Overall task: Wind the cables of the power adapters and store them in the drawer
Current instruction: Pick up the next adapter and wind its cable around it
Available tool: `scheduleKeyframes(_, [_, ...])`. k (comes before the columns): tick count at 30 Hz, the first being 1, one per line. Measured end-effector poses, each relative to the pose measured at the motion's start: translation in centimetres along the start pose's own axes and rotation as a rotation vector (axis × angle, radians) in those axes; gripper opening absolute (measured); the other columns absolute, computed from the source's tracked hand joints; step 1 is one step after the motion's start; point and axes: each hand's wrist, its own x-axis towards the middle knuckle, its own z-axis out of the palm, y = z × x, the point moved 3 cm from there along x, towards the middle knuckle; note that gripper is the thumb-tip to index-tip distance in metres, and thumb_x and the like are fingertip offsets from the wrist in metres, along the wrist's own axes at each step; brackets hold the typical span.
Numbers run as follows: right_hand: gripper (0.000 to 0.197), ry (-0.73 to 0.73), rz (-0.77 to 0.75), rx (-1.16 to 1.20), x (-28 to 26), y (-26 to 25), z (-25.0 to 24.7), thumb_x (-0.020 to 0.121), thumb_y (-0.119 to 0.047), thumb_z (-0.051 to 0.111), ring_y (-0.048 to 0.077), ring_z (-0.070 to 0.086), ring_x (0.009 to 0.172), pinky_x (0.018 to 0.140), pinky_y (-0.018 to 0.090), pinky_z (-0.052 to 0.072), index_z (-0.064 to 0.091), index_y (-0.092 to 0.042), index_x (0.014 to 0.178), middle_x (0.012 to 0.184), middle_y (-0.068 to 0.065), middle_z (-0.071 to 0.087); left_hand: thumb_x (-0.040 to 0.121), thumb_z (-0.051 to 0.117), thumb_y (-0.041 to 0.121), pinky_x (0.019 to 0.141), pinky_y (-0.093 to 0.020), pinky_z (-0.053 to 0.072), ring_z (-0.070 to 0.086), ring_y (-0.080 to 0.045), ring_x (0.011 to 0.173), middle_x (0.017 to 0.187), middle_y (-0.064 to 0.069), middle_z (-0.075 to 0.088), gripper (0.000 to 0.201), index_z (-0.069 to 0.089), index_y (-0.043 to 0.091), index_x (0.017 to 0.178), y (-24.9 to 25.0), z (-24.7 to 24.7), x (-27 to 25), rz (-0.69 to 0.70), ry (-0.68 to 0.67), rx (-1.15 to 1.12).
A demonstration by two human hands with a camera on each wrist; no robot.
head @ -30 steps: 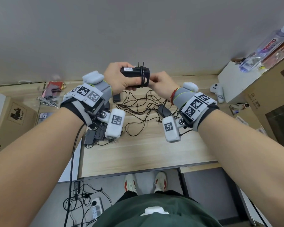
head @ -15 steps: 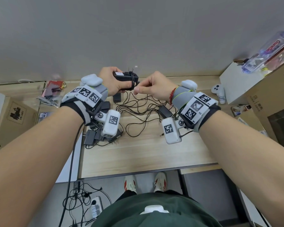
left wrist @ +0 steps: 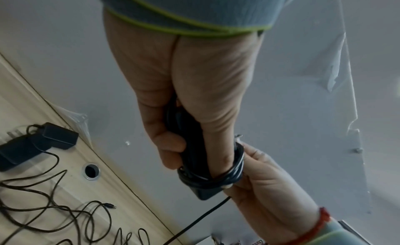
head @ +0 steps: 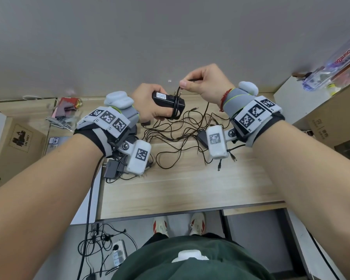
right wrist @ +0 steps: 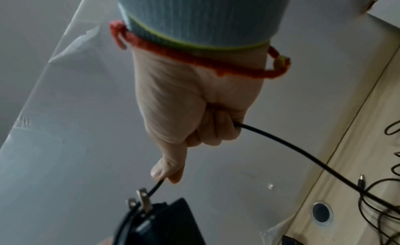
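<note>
Two hands worked above a light wooden desk (head: 180,190) that stood against a plain grey wall (head: 129,37). On the desk lay a tangle of thin black cables (head: 170,136) and, near the left edge, some more black adapters (head: 112,168). Cardboard boxes (head: 10,146) stood at both sides, and a clear bottle (head: 331,63) lay on a white box at the far right. Under the desk, on the floor, a white power strip (head: 117,253) with wires was visible, and also two shoes (head: 178,225) of the person.

A round cable hole (left wrist: 92,170) in the desk showed only in the wrist views. The drawer could not be made out with certainty in any view. One more adapter was mostly hidden behind the right wrist camera. The label text on the held adapter was too small to read.

The left hand (head: 150,108) gripped a black adapter (head: 168,103) in the air above the far part of the desk, fingers curled around its body, prongs pointing up. Several turns of cable (left wrist: 229,171) were already around one end of it. The right hand (head: 206,83), just beside and slightly higher, pinched the same cable between thumb and forefinger, other fingers curled on it; the free part hung down to the desk.
</note>
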Motion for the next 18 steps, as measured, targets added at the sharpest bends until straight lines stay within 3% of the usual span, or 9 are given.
scheduleKeyframes(2, [0.016, 0.008, 0.005, 0.007, 0.1, 0.6, 0.3, 0.089, -0.028, 0.071, -0.007, 0.052, 0.059, 0.068, 0.01, 0.043, 0.07, -0.027, 0.073, 0.058, -0.02, 0.063, 0.058, 0.092, 0.018, 0.057, -0.062, 0.052, 0.066, -0.028, 0.055, 0.07, -0.014, 0.065, 0.038, 0.059, 0.016, 0.076, 0.6, 0.1, -0.1, 0.029, -0.014, -0.013])
scheduleKeyframes(4, [0.015, 0.003, -0.001, 0.048, 0.2, 1.0, 0.8, 0.091, -0.024, 0.069, -0.01, 0.054, 0.061, 0.07, 0.008, 0.042, 0.071, -0.023, 0.077, 0.06, -0.022, 0.064, 0.066, 0.089, 0.008, 0.053, -0.041, 0.056, 0.066, -0.023, 0.053, 0.07, -0.013, 0.065, 0.034, 0.058, 0.013, 0.078, 1.2, 0.4, 0.0, 0.05, -0.029, -0.035])
scheduleKeyframes(6, [0.012, -0.004, -0.002, 0.096, -0.1, 1.1, 1.4, 0.093, -0.016, 0.065, -0.004, 0.056, 0.068, 0.075, 0.012, 0.044, 0.072, -0.014, 0.083, 0.071, -0.011, 0.068, 0.07, 0.085, 0.002, 0.048, -0.027, 0.052, 0.066, -0.018, 0.05, 0.068, -0.01, 0.064, 0.031, 0.057, 0.012, 0.078, 1.7, 0.5, 0.0, 0.066, -0.031, -0.067])
scheduleKeyframes(8, [0.012, -0.039, 0.006, 0.088, -0.6, 1.0, 2.0, 0.093, -0.005, 0.062, 0.006, 0.054, 0.07, 0.072, 0.017, 0.045, 0.073, -0.008, 0.089, 0.079, 0.006, 0.064, 0.072, 0.083, 0.0, 0.047, -0.025, 0.053, 0.065, -0.017, 0.05, 0.068, -0.01, 0.064, 0.03, 0.056, 0.011, 0.078, 2.1, 0.5, 0.2, 0.083, -0.014, -0.098])
scheduleKeyframes(10, [0.014, -0.054, 0.033, 0.059, -0.9, 1.4, 2.6, 0.092, 0.0, 0.06, 0.007, 0.05, 0.068, 0.068, 0.017, 0.044, 0.073, -0.004, 0.09, 0.08, 0.006, 0.061, 0.07, 0.086, 0.006, 0.051, -0.031, 0.055, 0.065, -0.022, 0.053, 0.069, -0.012, 0.067, 0.03, 0.057, 0.012, 0.076, 2.4, 0.4, 0.4, 0.094, 0.013, -0.142])
scheduleKeyframes(13, [0.016, -0.074, 0.063, 0.031, -1.4, 2.3, 3.4, 0.094, -0.02, 0.063, 0.001, 0.048, 0.067, 0.07, 0.021, 0.039, 0.075, -0.013, 0.085, 0.077, -0.001, 0.061, 0.07, 0.086, 0.008, 0.046, -0.027, 0.049, 0.062, -0.022, 0.05, 0.067, -0.015, 0.067, 0.032, 0.055, 0.012, 0.076, 2.3, -0.1, 0.9, 0.071, 0.084, -0.215])
scheduleKeyframes(16, [0.021, -0.137, 0.049, -0.046, -2.1, 2.2, 4.1, 0.097, -0.033, 0.061, -0.001, 0.038, 0.049, 0.055, 0.016, 0.03, 0.077, -0.02, 0.091, 0.056, -0.013, 0.05, 0.067, 0.089, 0.02, 0.053, -0.029, 0.046, 0.061, -0.025, 0.056, 0.061, -0.008, 0.067, 0.035, 0.057, 0.013, 0.079, 1.5, -0.9, 1.6, 0.008, 0.188, -0.254])
scheduleKeyframes(18, [0.018, -0.186, 0.032, -0.053, -2.4, 1.9, 4.6, 0.095, -0.034, 0.062, -0.003, 0.036, 0.052, 0.055, 0.018, 0.031, 0.077, -0.024, 0.091, 0.053, -0.006, 0.059, 0.067, 0.089, 0.021, 0.055, -0.031, 0.048, 0.061, -0.023, 0.054, 0.061, -0.006, 0.068, 0.035, 0.058, 0.013, 0.081, 0.9, -1.3, 1.9, -0.035, 0.227, -0.247])
